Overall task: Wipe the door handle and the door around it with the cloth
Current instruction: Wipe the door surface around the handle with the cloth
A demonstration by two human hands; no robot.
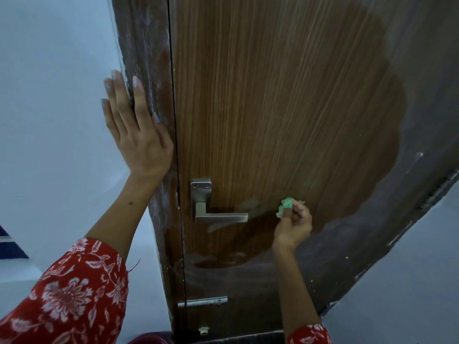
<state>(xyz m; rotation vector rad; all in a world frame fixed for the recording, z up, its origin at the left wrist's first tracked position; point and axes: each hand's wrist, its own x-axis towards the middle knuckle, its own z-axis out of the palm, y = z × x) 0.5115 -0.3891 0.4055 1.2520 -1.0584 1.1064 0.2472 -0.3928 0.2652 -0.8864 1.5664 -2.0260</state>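
Wiping is under way on the door [285,108], to judge from its surface. The right hand [294,223] pinches a small crumpled green cloth [285,206] between thumb and fingertips and holds it against the wood just right of the handle [218,216]. The left hand [135,125] lies flat on the door frame [146,58] at the left, above the handle, fingers straight and slightly spread, gripping nothing.

Findings on progress: a large central patch of the door, reaching from around the handle up to the top of the view, shows clean brown grain. Beyond a wavy border at the right and below, the surface is dull and grey with a dusty film. A pale smudge sits just above the lever tip and another streak below the lever. The frame strip beside the left hand carries white streaks and looks unwiped.

The metal lever and its plate show no obvious dirt, though whether they have been wiped cannot be told.

Assessment: roughly the middle of the job. Remaining items appear to be the smudges near the lever, the grey margin at right and bottom, and possibly the handle itself.
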